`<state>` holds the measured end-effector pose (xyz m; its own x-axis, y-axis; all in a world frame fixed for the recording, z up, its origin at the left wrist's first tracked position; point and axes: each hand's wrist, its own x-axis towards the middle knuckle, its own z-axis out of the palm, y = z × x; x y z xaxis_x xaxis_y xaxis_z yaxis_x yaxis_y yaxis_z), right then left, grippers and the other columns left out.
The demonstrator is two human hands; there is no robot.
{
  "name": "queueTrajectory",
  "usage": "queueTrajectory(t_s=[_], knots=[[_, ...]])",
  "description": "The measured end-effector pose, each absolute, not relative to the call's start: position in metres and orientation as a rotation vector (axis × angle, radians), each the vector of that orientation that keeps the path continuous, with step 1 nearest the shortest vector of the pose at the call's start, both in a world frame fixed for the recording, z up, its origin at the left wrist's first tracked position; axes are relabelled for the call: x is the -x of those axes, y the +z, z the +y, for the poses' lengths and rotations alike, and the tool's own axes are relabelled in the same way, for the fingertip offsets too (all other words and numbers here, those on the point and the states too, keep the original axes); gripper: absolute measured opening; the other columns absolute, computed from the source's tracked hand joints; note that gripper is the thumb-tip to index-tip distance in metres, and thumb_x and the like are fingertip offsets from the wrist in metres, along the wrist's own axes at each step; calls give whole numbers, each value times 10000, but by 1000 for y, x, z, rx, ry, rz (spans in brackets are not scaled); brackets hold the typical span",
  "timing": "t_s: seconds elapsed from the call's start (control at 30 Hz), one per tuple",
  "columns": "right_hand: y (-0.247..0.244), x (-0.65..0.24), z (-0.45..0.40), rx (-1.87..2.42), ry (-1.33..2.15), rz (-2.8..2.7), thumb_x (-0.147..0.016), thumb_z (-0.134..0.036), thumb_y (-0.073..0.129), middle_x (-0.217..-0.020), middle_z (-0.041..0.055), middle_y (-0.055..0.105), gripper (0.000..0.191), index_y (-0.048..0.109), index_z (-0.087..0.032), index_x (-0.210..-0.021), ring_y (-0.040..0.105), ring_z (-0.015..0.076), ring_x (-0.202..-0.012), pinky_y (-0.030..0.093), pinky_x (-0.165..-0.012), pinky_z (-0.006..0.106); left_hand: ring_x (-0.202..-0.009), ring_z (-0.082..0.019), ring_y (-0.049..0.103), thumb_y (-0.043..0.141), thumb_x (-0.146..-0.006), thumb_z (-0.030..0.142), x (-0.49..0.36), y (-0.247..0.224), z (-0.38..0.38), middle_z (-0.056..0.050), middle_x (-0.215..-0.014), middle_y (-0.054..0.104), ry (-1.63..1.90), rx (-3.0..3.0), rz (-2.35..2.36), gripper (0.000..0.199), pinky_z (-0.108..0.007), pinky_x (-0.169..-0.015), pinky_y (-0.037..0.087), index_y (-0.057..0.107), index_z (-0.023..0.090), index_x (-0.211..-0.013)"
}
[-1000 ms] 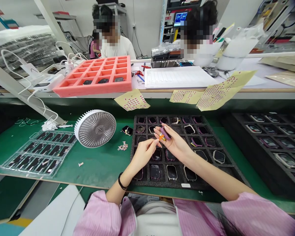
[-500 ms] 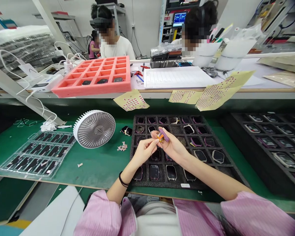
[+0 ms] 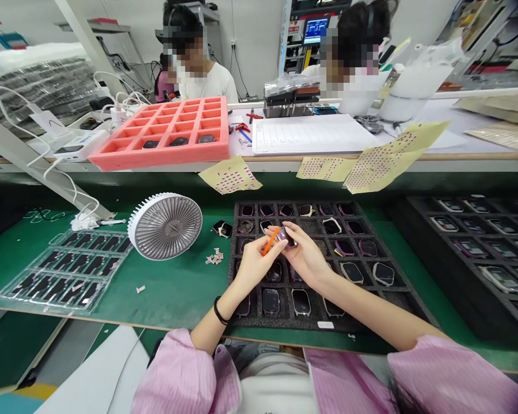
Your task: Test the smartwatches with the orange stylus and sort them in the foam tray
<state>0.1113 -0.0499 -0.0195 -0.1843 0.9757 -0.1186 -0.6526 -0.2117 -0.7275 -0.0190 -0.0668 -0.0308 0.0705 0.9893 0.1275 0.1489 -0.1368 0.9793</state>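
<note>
Our left hand [image 3: 255,267] pinches an orange pick [image 3: 270,241] between thumb and fingertips, its tip angled up toward our right hand [image 3: 306,257]. That hand curls partly closed around a small dark case [image 3: 288,237], held by the thumb and fingers. The fingers hide much of the case, so we cannot tell its exact shape. The pick's tip sits just beside it, but we cannot tell whether they touch. Both hands hover above the black foam tray [image 3: 280,325], nearer its top edge, and its pockets hold more cases. Left of the tray, on the green tabletop [image 3: 176,299], are a white fan [image 3: 164,226] and a few small scraps [image 3: 213,257], with a clear blister tray [image 3: 64,270] near the left edge. Right of it lies a second black tray [image 3: 479,259]. A black band [image 3: 218,310] circles our left wrist.
</note>
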Motion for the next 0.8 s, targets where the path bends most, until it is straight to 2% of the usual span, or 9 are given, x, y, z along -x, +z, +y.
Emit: queueTrajectory(t_s=[0.17,0.33,0.47,0.57,0.7,0.8], knots=[[-28,-104,-57,703,1611,-808,-805,-317,705,-1060,1,734,214,591,-274,-982,648,197,-1108,487,-969,382,-522,-69,321,467,-900,493,13,-40,-61,59,-564,388,1148,-1436,1166,388,-214,-506,264,469,163,-697],[-31,-108,-45,756,1496,-919,-787,-356,718,-1065,0,720,236,594,-280,-972,646,175,-1085,488,-959,341,-503,-64,314,436,-914,498,22,-44,-60,72,-590,368,1220,-1346,1136,348,-199,-498,273,408,192,-749],[-43,-141,-2,772,1150,-975,-802,-378,693,-1071,1,706,247,543,-277,-971,650,159,-1071,426,-1035,380,-504,-69,325,428,-919,456,59,-39,-67,69,-565,375,1227,-1436,1404,353,-203,-516,277,370,195,-688],[-71,-167,31,1028,849,-1282,-837,-411,594,-1030,19,690,223,501,-262,-975,644,153,-1054,413,-1042,396,-523,-82,357,423,-916,426,86,-40,-76,60,-547,394,1061,-1542,1556,351,-214,-549,293,410,185,-661],[-103,-186,48,1181,747,-1447,-789,-399,587,-931,56,665,213,517,-238,-910,651,214,-956,454,-962,449,-535,-100,379,393,-926,446,101,-48,-87,55,-553,406,971,-1618,1698,360,-220,-559,291,461,186,-687],[-101,-198,52,1312,622,-1593,-762,-347,602,-1021,110,636,227,568,-220,-947,619,260,-978,453,-927,463,-541,-117,417,385,-924,454,106,-50,-93,40,-571,441,879,-1654,1738,366,-224,-553,293,467,194,-679]])
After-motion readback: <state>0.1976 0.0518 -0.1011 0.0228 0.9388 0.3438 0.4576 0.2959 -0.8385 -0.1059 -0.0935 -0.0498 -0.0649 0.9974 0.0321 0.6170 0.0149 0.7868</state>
